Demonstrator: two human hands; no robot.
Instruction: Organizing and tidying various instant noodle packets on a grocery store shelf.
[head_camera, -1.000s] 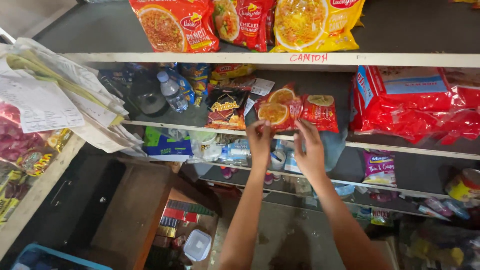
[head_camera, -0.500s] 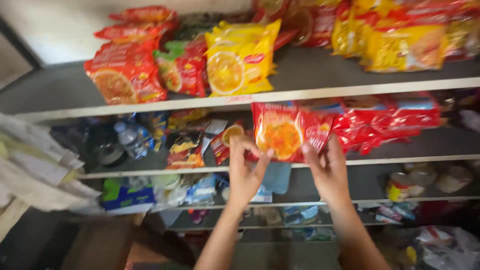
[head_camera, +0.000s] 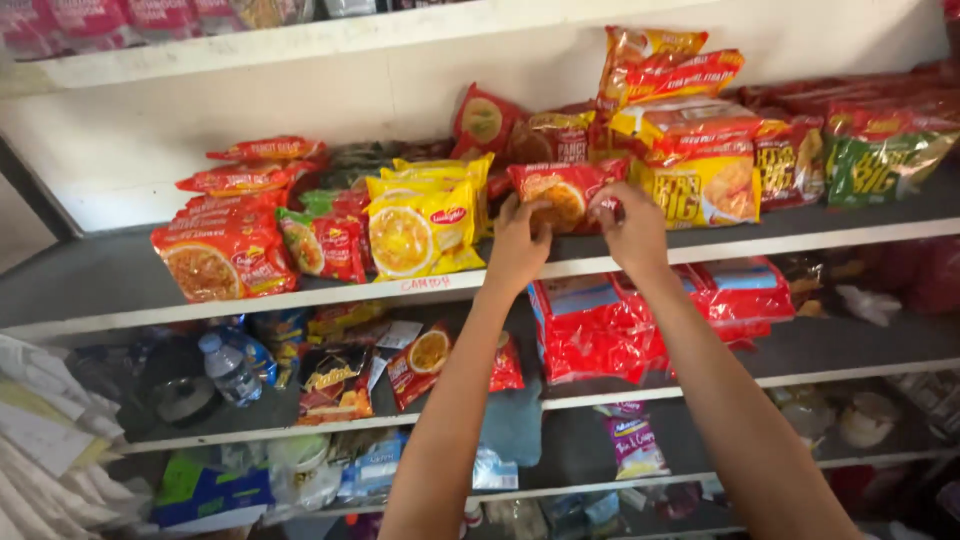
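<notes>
Both hands, left hand (head_camera: 517, 243) and right hand (head_camera: 628, 224), grasped a red noodle packet (head_camera: 560, 194) near the front edge of the grey shelf (head_camera: 120, 275), beside yellow packets (head_camera: 420, 222).

Red noodle packet (head_camera: 562, 193) is standing upright, slightly tilted, getting pinched between both hands, its lower edge behind the fingertips.

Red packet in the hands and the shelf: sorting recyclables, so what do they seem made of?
Red packet: looks like thin glossy plastic film, since it crinkles and shines. Shelf: dark matte board with a pale painted front edge, possibly wood; the look leaves it open.
</notes>
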